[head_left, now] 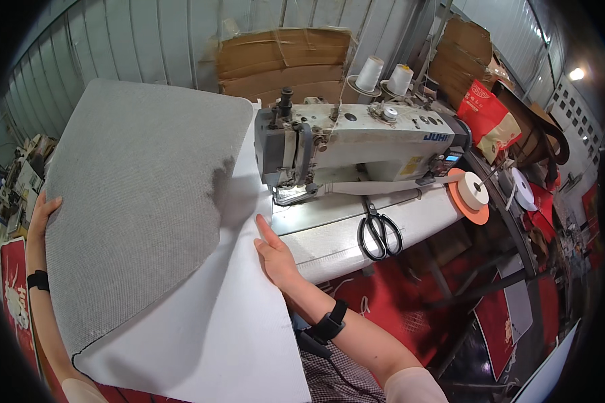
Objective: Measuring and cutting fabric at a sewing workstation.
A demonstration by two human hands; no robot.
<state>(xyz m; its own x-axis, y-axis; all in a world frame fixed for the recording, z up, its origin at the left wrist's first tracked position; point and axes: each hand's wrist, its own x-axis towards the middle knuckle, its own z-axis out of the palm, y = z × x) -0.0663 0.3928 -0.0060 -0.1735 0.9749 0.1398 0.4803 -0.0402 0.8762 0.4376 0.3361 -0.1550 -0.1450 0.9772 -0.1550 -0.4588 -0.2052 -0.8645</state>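
A large floor mat (148,174) with a grey textured face and a white face (208,336) is bent up in front of me on the left. My left hand (42,211) grips its far left edge, the thumb showing on the grey side. At the mat's right edge, my right hand (277,262) rests with index finger stretched and thumb over the white face; its other fingers are hidden. Just beyond the right fingertips is the presser foot (294,195) of a sewing machine (363,141), the mat's edge lying close to it. A dark smudge or shadow marks the grey face.
Black-handled scissors (380,235) lie on the machine bed (316,252). A pale strip runs to a tape roll (472,193) on an orange disc at right. White thread cones (370,72) stand behind the machine. Cardboard (282,60) leans at the back wall; red mats (396,309) lie below.
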